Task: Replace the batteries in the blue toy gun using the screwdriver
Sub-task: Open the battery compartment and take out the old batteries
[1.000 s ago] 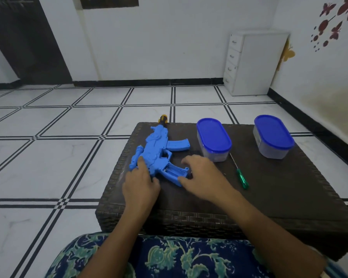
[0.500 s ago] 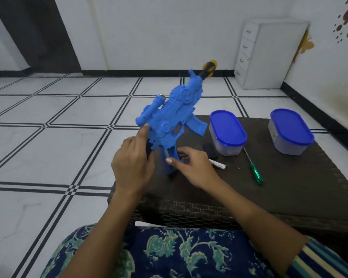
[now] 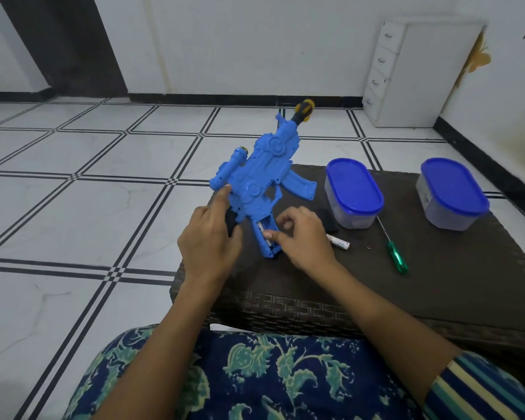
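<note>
The blue toy gun (image 3: pixel 262 180) stands tilted on its grip at the near left of the dark wicker table (image 3: pixel 437 283), muzzle up and away. My left hand (image 3: pixel 208 242) grips its rear end. My right hand (image 3: pixel 300 237) touches the grip, thumb pressed on a white battery (image 3: pixel 262 233) in the open compartment. Another white battery (image 3: pixel 338 241) lies on the table just right of that hand. A green-handled screwdriver (image 3: pixel 393 251) lies further right, and a small black cover (image 3: pixel 329 221) rests behind my right hand.
Two clear tubs with blue lids stand on the table, one (image 3: pixel 353 192) in the middle and one (image 3: pixel 452 192) at the right. A tiny screw (image 3: pixel 369 247) lies near the screwdriver. A white drawer unit (image 3: pixel 412 74) stands by the far wall on tiled floor.
The gun was lying flat on the table a second ago; my left hand has raised it upright on its grip. A loose battery now lies beside my right hand.
</note>
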`<action>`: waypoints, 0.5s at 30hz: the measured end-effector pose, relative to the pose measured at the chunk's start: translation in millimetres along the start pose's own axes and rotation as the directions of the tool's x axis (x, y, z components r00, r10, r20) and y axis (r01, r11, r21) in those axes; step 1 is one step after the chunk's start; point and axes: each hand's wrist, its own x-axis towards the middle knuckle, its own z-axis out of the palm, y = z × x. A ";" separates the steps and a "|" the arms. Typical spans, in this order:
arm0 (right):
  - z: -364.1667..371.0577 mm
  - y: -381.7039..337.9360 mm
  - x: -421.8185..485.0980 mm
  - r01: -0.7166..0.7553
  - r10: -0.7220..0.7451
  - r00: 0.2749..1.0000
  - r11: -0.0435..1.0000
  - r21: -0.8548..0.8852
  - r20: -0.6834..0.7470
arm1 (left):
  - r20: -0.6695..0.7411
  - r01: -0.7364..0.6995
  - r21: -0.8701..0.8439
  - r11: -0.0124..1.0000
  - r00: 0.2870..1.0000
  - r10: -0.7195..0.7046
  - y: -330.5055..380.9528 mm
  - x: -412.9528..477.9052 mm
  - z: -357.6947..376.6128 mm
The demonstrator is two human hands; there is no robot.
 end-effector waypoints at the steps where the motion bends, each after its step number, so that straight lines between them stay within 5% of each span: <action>1: -0.1 0.2 0.3 0.011 -0.010 1.000 0.999 -0.043 0.009 | 0.003 0.011 0.002 1.000 1.000 -0.011 -1.1 -0.5 0.6; 9: -4.1 -5.1 -9.7 0.224 -0.249 0.968 0.873 -0.434 -0.002 | -0.022 -0.049 0.060 0.997 0.998 0.051 1.8 4.0 2.6; 15: -1.6 3.0 -9.7 0.271 -0.309 0.951 0.840 -0.469 -0.004 | -0.005 0.006 0.064 0.998 1.000 -0.005 2.3 1.7 5.2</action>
